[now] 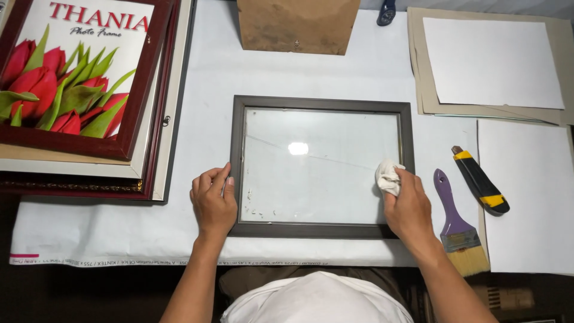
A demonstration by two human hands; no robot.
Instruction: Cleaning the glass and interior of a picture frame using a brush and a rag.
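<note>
A dark brown picture frame (pixel 323 105) with a glass pane (pixel 317 161) lies flat on the white table cover in front of me. My left hand (pixel 213 202) rests on the frame's left edge near the lower corner, fingers curled over the rail. My right hand (pixel 408 206) presses a crumpled white cloth (pixel 388 176) onto the glass at its right side. The pane shows a faint diagonal line and small smudges near its lower left.
A stack of red-brown frames (pixel 149 161), the top one showing red tulips, fills the left. A purple-handled brush (pixel 455 227) and a yellow-black utility knife (pixel 480 179) lie right of the frame. White sheets on cardboard (pixel 490 60) sit upper right, a brown board (pixel 296 24) at the back.
</note>
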